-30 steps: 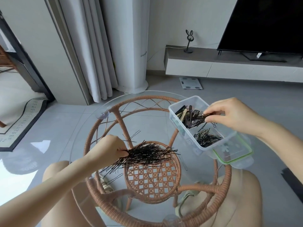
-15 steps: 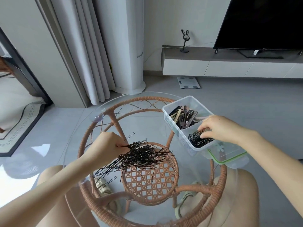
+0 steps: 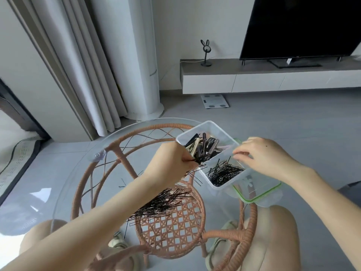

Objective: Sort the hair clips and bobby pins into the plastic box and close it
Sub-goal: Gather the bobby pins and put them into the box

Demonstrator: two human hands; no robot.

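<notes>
Two hands work at the clear plastic box on the round glass counter. Left hand pinches a bunch of thin black bobby pins at the box's nine o'clock rim; right hand steadies the three o'clock wall, fingers curled. Dark hair clips fill the far compartment, pins the near one. A big loose pile of pins waits at six o'clock. Best carried over the divider, then tipped low so none scatter.

— Box status?
— Clear plastic box, open, tilted, two compartments: hair clips far side, black bobby pins near side.
— Lid?
— Green-rimmed lid beneath it. Loose pin pile remains on the glass.
</notes>
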